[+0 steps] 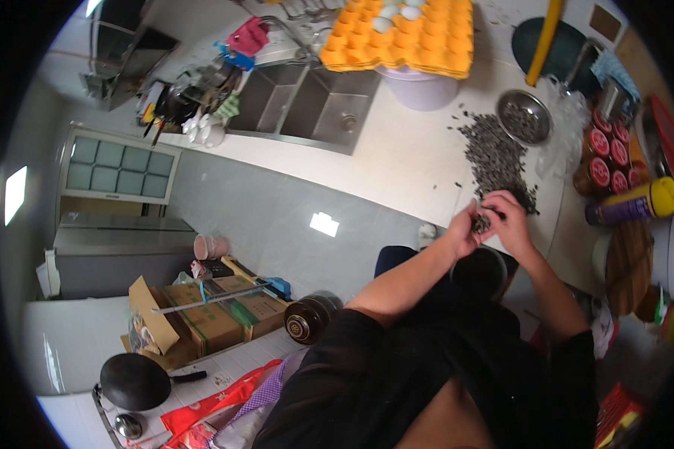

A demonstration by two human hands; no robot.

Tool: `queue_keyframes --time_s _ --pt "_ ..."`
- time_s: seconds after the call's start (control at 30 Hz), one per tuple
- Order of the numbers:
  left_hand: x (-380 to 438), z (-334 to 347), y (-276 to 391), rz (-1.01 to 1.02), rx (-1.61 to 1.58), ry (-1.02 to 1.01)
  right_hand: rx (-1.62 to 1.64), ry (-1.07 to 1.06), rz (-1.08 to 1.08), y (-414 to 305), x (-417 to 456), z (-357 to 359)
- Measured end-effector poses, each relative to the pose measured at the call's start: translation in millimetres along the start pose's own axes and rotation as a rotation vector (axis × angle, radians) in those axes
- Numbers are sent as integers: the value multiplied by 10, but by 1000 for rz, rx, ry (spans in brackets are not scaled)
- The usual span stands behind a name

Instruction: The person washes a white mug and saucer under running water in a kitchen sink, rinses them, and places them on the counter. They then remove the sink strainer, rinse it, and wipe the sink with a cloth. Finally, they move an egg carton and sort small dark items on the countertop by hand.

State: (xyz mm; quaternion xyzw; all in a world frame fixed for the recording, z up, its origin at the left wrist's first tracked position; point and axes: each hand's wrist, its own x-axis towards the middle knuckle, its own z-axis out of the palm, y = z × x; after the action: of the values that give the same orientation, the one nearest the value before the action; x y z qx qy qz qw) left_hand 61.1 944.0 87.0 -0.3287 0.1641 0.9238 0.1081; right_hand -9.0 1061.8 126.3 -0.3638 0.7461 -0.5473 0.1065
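Observation:
Small dark dried pieces, their kind unclear, lie in a heap on the pale countertop. At the counter's front edge, just below the heap, my left hand is cupped around a small handful of these pieces. My right hand reaches over the left palm, its fingertips at the handful; whether it pinches a piece is not clear. A steel bowl with some of the same pieces stands at the heap's upper right. Below my hands is a dark round container, partly hidden by my forearms.
A double steel sink is set in the counter. Orange egg trays with several eggs rest on a white bucket. At right are a plastic bag, lidded jars and a yellow-capped spray can. Cardboard boxes stand lower left.

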Motion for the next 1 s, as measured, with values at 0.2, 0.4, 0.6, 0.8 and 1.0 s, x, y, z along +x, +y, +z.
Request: queue_keyframes --time_s 0.2,0.4,0.6,0.8,1.0 --pt "31 -47 93 -15 -92 14 -17 -20 0 -152 1 -55" --pt "-93 44 179 -12 -34 35 -56 152 162 711 67 -442" --pt "-121 -91 108 -47 69 64 -420 169 213 1364 190 -617" --pt "-115 -176 103 -28 49 66 -525 84 242 1312 296 -482" --pt "-28 -216 71 -56 68 36 -159 137 302 1614 244 -592"
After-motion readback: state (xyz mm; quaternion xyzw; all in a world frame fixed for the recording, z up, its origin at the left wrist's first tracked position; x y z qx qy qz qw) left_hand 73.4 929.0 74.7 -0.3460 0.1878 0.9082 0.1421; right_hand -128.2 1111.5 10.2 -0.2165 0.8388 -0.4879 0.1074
